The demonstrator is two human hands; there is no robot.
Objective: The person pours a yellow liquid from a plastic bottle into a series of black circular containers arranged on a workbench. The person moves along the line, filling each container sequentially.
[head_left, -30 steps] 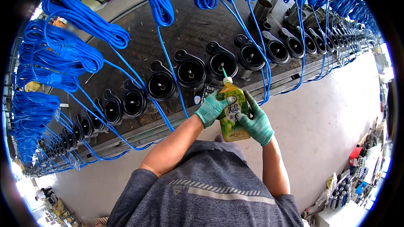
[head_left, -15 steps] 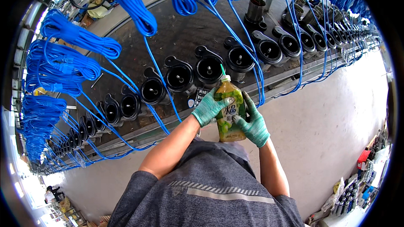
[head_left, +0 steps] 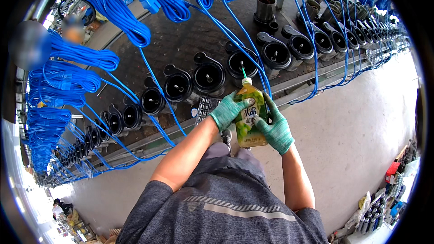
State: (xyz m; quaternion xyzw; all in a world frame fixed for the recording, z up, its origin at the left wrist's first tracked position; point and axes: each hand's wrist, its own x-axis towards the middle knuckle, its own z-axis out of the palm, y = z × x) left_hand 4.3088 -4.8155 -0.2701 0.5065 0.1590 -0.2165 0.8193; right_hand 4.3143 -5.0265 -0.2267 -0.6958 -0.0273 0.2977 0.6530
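Between my two gloved hands, in front of my body, is a plastic bottle (head_left: 246, 126) with a green and yellow label, a white neck and a thin green nozzle or straw pointing up. My left hand (head_left: 228, 110) is closed on its left side, thumb across the label. Around the right side my right hand (head_left: 276, 129) is wrapped, its thumb on the front too. Both gloves are green knit with darker fingers. Just beyond the bottle's tip stands a black round motor-like housing (head_left: 234, 66) with a metal shaft in its middle; the nozzle overlaps its near rim.
Similar black housings (head_left: 209, 76) line the bench edge on both sides. Coiled blue cables (head_left: 113, 11) hang above, their leads running down to the housings. A metal cylinder (head_left: 266, 5) stands on the dark bench (head_left: 199, 34). A tray of small parts (head_left: 207, 108) is by my left hand.
The view has shifted, so the bench and housings sit farther left and my shoes now show. The bottle stays in both hands, its nozzle now overlapping a housing's rim.
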